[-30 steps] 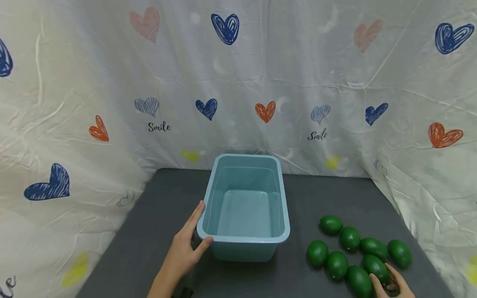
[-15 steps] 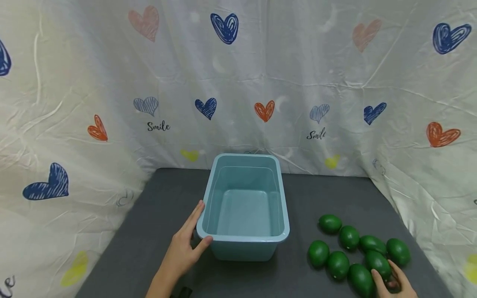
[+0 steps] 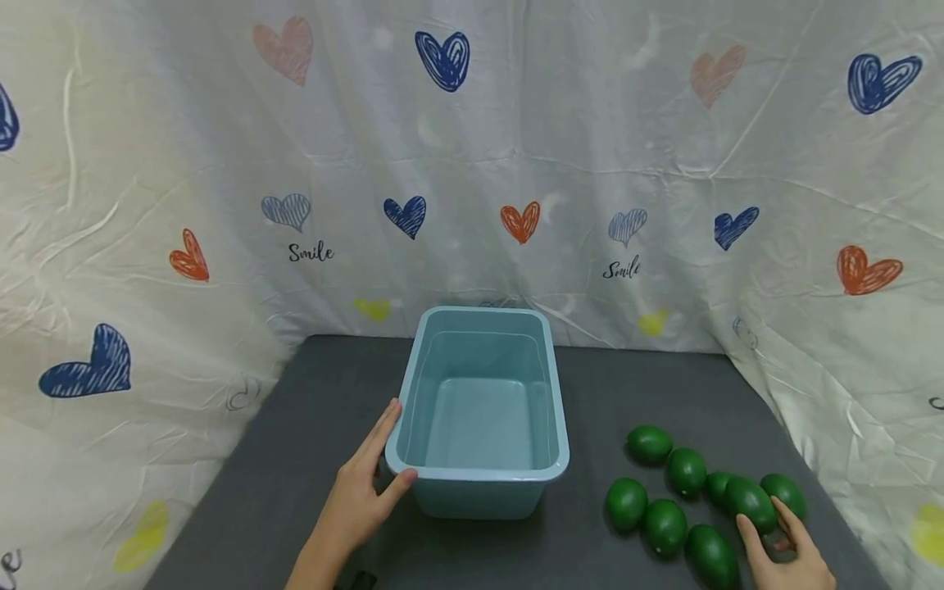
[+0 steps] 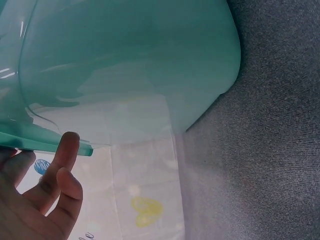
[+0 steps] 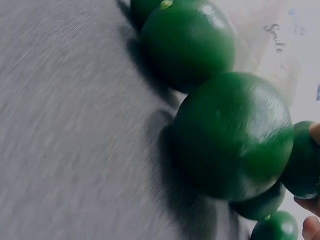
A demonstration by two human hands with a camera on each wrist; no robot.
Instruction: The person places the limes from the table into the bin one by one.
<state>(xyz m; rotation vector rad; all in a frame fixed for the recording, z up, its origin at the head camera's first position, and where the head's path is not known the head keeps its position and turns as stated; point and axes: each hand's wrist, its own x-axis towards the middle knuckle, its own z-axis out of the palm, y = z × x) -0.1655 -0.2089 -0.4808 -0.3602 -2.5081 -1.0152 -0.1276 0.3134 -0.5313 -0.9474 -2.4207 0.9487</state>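
Note:
A light-blue plastic bin (image 3: 483, 475) stands mid-table, nothing inside it. My left hand (image 3: 354, 496) touches its near left corner with long, straight fingers, thumb at the front rim; the left wrist view shows fingers (image 4: 67, 152) against the bin's rim (image 4: 45, 142). At the right, my right hand (image 3: 789, 545) pinches a glossy dark-green avocado (image 3: 750, 504) between thumb and fingers, seemingly raised a little. In the right wrist view the held avocado (image 5: 301, 162) is at the right edge, partly cut off. Several more avocados lie around it, one (image 3: 711, 555) just left of the hand.
The dark grey table (image 3: 590, 393) carries the bin and the avocados. Behind and at both sides hangs a white curtain (image 3: 472, 139) printed with hearts. A small black object (image 3: 364, 580) shows by the left forearm at the bottom edge.
My right hand has moved slightly away and to the right with the avocado, which now covers part of the one behind it. The left hand stays at the bin.

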